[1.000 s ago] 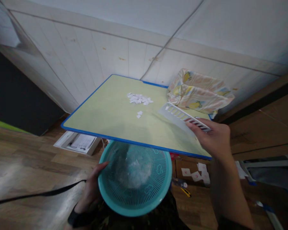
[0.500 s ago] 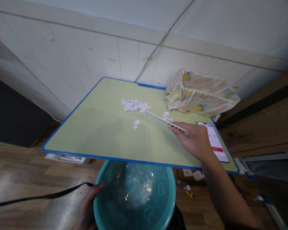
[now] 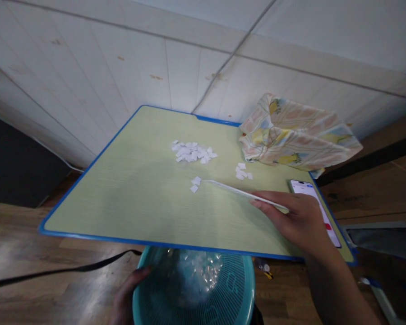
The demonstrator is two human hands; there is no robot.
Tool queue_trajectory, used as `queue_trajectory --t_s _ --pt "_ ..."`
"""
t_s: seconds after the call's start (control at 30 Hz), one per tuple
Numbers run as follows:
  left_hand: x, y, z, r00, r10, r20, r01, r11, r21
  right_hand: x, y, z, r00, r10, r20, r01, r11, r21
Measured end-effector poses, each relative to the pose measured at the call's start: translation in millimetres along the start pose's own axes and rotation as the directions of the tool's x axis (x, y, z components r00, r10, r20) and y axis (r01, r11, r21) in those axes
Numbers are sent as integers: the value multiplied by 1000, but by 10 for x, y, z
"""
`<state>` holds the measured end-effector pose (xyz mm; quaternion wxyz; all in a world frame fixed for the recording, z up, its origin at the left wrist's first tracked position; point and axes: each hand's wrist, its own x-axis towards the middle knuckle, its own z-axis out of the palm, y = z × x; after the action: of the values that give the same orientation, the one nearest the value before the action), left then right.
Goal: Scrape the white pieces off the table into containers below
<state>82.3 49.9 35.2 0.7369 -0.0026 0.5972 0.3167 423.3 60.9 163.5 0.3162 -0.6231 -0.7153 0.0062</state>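
My right hand [image 3: 292, 216] is closed round a long, thin white strip [image 3: 238, 191] held above the table. Its exact kind I cannot make out. The strip's far tip comes close to a few small white paper pieces [image 3: 195, 183] near the table's middle. Farther back lies a larger pile of white paper pieces [image 3: 191, 152], and a small group of paper pieces [image 3: 242, 172] is to the right. My left hand [image 3: 130, 289] grips the left rim of a turquoise plastic basket [image 3: 248, 289] under the table's front edge. Crumpled clear plastic [image 3: 199, 275] lies inside it.
The pale yellow-green table [image 3: 122, 198] has a blue edge and stands near a white panelled wall [image 3: 131, 76]. A fabric-covered box [image 3: 294, 133] occupies its back right. A phone [image 3: 325, 212] lies at the right edge, partly behind my hand. A black strap [image 3: 88, 267] stretches left.
My right hand has brought the strip's tip from the large pile towards the few pieces nearer me. The camera view has shifted slightly; my left hand stays on the basket rim.
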Motion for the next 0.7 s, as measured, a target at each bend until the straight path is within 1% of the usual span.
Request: queue_trajectory --t_s 0.1,0.2,0.27,0.37,0.47,0.57,0.6,0.7 --pt "40 42 -2 998 52 -23 -51 998 29 16 3 -33 999 12 53 -13 1000 7" --pt "100 64 -29 998 56 -32 -55 998 42 3 0 -77 995 16 98 -18 1000 18" --pt "140 63 -49 998 54 -24 -52 998 45 -21 3 -102 992 -3 125 -1 999 37" --pt "168 51 -69 997 70 -38 -69 997 44 -78 8 -140 984 -73 165 57 993 99" --pt "118 64 -45 997 66 -28 -66 997 29 -157 -3 -192 970 -142 197 106 977 183" --pt "17 104 12 1000 5 28 -6 1000 23 -242 -47 -262 949 -207 239 142 954 262" --pt "-12 115 26 999 -13 30 12 1000 29 -269 -69 -287 942 -224 251 151 949 278" --pt "-54 118 34 1000 -2 -27 3 999 52 -351 -144 -354 927 -247 283 162 942 294"
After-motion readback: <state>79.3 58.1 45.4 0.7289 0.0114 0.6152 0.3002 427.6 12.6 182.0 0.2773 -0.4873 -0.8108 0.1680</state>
